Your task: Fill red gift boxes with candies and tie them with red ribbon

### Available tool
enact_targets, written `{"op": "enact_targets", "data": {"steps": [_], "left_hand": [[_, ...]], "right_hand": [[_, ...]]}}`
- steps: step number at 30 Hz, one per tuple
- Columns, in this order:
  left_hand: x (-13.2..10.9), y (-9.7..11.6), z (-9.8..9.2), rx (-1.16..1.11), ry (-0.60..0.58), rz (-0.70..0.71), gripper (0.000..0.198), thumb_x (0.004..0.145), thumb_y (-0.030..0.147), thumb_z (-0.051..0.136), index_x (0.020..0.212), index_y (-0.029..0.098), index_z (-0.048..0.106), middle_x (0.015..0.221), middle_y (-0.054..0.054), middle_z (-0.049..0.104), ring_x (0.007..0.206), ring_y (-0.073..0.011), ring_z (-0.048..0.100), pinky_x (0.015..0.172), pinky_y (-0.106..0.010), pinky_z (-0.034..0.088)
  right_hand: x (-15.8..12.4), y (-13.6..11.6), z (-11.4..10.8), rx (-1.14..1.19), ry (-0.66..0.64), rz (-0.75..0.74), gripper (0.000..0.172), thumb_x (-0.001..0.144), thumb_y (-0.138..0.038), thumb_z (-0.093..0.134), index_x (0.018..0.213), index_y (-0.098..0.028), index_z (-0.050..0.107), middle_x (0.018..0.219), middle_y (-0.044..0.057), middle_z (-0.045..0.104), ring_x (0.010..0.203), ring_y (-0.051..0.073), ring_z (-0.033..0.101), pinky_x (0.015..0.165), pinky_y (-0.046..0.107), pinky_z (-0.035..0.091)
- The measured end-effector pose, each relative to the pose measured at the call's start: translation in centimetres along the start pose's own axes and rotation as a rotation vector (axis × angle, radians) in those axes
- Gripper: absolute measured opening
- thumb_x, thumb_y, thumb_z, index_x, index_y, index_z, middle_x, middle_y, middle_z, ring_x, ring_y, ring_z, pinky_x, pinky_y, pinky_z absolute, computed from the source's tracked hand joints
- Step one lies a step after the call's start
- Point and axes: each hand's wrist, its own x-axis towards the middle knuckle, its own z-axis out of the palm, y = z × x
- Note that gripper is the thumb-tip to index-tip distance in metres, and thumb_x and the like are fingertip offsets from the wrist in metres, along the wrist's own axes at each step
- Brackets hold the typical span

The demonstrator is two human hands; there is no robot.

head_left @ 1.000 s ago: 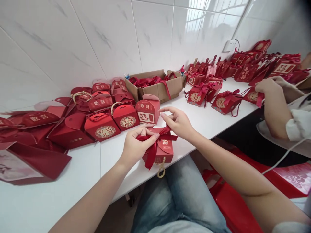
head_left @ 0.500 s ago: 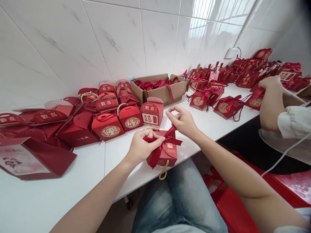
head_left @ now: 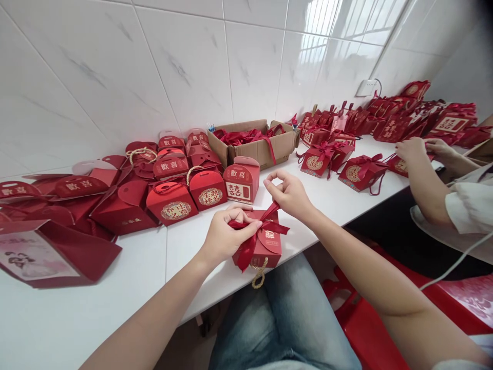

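A small red gift box [head_left: 265,245] with a gold rope handle hanging at its front sits at the near edge of the white counter [head_left: 154,277]. A red ribbon [head_left: 250,241] lies across its top. My left hand [head_left: 225,237] is closed, pinching the ribbon's left loop against the box top. My right hand [head_left: 288,194] is closed just above and right of the box, pinching the ribbon's other end and pulling it up taut.
Several red gift boxes [head_left: 173,198] stand behind the held box. An open cardboard carton of ribbons [head_left: 254,144] sits by the tiled wall. More ribboned boxes [head_left: 354,169] fill the right. A red bag [head_left: 50,252] lies left. Another person's hands [head_left: 419,151] work at far right.
My right hand has drawn the ribbon end a little higher and tighter. The other person's hands have lowered onto the boxes at the right. The box has hardly moved.
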Motion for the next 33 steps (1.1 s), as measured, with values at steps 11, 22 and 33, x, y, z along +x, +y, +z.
{"op": "enact_targets", "data": {"steps": [11, 22, 33], "left_hand": [[-0.1, -0.4, 0.2, -0.063, 0.088, -0.043, 0.047, 0.069, 0.028, 0.071, 0.048, 0.023, 0.029, 0.071, -0.004, 0.069, 0.106, -0.0263, 0.061, 0.094, -0.038, 0.044], [-0.6, -2.4, 1.1, -0.381, 0.061, 0.000, 0.023, 0.083, 0.039, 0.060, 0.097, 0.025, 0.048, 0.130, -0.005, 0.051, 0.122, -0.0213, 0.048, 0.092, -0.031, 0.044], [-1.1, -4.1, 2.9, -0.095, -0.042, -0.115, 0.026, 0.085, 0.043, 0.053, 0.074, 0.020, 0.056, 0.077, -0.002, 0.061, 0.081, -0.0191, 0.057, 0.081, -0.031, 0.042]], "right_hand": [[-3.8, 5.0, -2.4, 0.428, -0.450, -0.013, 0.086, 0.064, -0.059, 0.073, 0.134, -0.022, 0.039, 0.132, 0.015, 0.050, 0.117, 0.024, 0.053, 0.098, 0.040, 0.042], [-9.3, 4.7, -1.2, 0.052, -0.307, -0.082, 0.091, 0.059, -0.032, 0.082, 0.135, -0.021, 0.033, 0.137, 0.015, 0.044, 0.126, 0.030, 0.046, 0.108, 0.043, 0.035], [-4.0, 12.0, -11.2, -0.178, 0.147, 0.216, 0.077, 0.061, -0.040, 0.078, 0.125, -0.015, 0.042, 0.126, 0.020, 0.056, 0.113, 0.031, 0.057, 0.098, 0.048, 0.044]]}}
